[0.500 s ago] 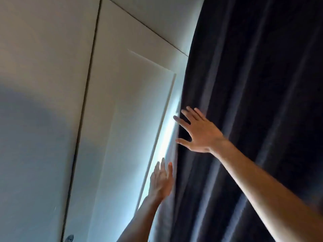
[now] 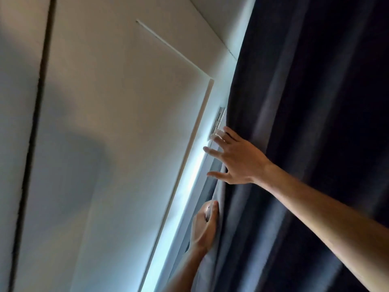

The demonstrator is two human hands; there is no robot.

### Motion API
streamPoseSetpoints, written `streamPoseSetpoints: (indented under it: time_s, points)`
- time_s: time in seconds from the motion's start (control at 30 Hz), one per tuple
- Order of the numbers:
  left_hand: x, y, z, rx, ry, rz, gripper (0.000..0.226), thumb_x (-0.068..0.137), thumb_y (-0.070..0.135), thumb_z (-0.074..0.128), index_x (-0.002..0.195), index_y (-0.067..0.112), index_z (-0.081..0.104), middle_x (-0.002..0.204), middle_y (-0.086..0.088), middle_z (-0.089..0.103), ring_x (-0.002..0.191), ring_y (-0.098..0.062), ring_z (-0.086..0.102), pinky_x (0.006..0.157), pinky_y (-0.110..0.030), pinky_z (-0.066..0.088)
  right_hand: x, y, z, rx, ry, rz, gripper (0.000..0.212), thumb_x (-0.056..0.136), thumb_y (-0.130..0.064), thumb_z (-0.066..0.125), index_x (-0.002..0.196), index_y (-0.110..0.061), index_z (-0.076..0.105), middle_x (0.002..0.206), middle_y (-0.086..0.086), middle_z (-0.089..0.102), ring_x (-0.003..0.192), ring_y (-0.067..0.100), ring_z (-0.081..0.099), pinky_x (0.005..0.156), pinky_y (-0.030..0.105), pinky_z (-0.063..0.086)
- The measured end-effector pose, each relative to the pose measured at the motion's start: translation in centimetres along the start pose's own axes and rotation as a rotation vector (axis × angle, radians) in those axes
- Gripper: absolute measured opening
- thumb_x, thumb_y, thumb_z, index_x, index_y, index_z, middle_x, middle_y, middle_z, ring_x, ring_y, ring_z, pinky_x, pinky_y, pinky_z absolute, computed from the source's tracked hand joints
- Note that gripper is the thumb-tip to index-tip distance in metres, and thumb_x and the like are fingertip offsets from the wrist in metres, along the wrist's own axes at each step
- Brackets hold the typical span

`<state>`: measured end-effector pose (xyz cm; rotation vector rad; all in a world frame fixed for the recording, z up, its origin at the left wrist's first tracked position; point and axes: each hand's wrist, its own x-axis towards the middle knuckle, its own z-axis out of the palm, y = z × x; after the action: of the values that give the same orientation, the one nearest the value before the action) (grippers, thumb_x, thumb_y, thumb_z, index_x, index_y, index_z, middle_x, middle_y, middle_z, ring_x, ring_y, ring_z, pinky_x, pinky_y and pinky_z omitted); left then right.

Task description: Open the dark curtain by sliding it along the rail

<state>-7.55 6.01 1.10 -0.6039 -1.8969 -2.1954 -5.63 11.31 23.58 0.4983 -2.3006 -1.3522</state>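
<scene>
A dark navy curtain (image 2: 294,102) hangs in folds over the right half of the view; its rail is out of sight. My right hand (image 2: 235,159) is spread flat against the curtain's left edge, fingers apart, pressing on the fabric. Below it my left hand (image 2: 204,226) has its fingers curled around the same edge, gripping the cloth. A bright strip of daylight (image 2: 179,207) shows between the curtain edge and the wall.
A white wall panel (image 2: 126,123) with a raised frame fills the left and centre. A dark vertical seam (image 2: 33,123) runs down the far left. A metal hinge (image 2: 219,121) sits just above my right fingertips.
Both hands have reached the curtain's left edge. The left hand has closed on the fabric, and the edge has shifted right, widening the light strip and baring the hinge.
</scene>
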Motion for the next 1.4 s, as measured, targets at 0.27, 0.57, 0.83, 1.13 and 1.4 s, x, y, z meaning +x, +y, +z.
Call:
streamPoseSetpoints:
  time_s: [0.27, 0.57, 0.83, 1.13, 1.4]
  points:
    - [-2.8, -0.2, 2.4, 0.085, 0.165, -0.042, 0.051, 0.091, 0.064, 0.038, 0.078, 0.017, 0.055, 0.072, -0.004, 0.063, 0.067, -0.014, 0.062, 0.067, -0.045, 0.052, -3.2, 1.6, 1.9, -0.048, 0.005, -0.024, 0.089, 0.09, -0.081, 0.034, 0.146, -0.014, 0.053, 0.153, 0.029, 0.045, 0.154, 0.038, 0.024, 0.128, 0.05, 0.013]
    - [-5.9, 1.4, 0.8, 0.262, 0.26, 0.043, 0.037, 0.097, 0.057, 0.031, 0.102, 0.031, 0.058, 0.082, 0.008, 0.071, 0.072, -0.009, 0.065, 0.065, -0.035, 0.054, -3.8, 2.1, 1.2, -0.096, 0.193, -0.132, 0.082, 0.094, -0.08, 0.035, 0.109, -0.005, 0.067, 0.111, 0.024, 0.066, 0.125, 0.041, 0.055, 0.126, 0.047, 0.023]
    - [-7.3, 3.2, 0.0, 0.139, 0.366, -0.114, 0.041, 0.102, 0.04, 0.033, 0.119, 0.014, 0.059, 0.111, -0.004, 0.068, 0.11, -0.024, 0.061, 0.082, -0.023, 0.03, -2.4, 1.1, 1.4, -0.193, 0.327, -0.2, 0.083, 0.096, -0.077, 0.029, 0.094, -0.002, 0.064, 0.1, 0.019, 0.066, 0.11, 0.037, 0.06, 0.122, 0.046, 0.031]
    - [-6.8, 2.7, -0.5, 0.165, 0.468, -0.036, 0.035, 0.097, 0.053, 0.019, 0.084, 0.03, 0.042, 0.081, 0.012, 0.054, 0.083, -0.013, 0.052, 0.082, -0.037, 0.04, -1.4, 0.8, 1.1, -0.166, 0.402, -0.198, 0.079, 0.098, -0.077, 0.028, 0.093, -0.005, 0.059, 0.093, 0.015, 0.061, 0.093, 0.032, 0.056, 0.102, 0.045, 0.043]
    - [-5.8, 1.2, -0.3, 0.249, 0.566, -0.039, 0.04, 0.096, 0.056, 0.014, 0.084, 0.029, 0.042, 0.084, 0.004, 0.054, 0.084, -0.017, 0.049, 0.083, -0.032, 0.037, -0.7, -0.1, 1.2, -0.066, 0.479, -0.146, 0.072, 0.099, -0.071, 0.036, 0.091, -0.005, 0.062, 0.092, 0.015, 0.064, 0.094, 0.033, 0.057, 0.103, 0.045, 0.041]
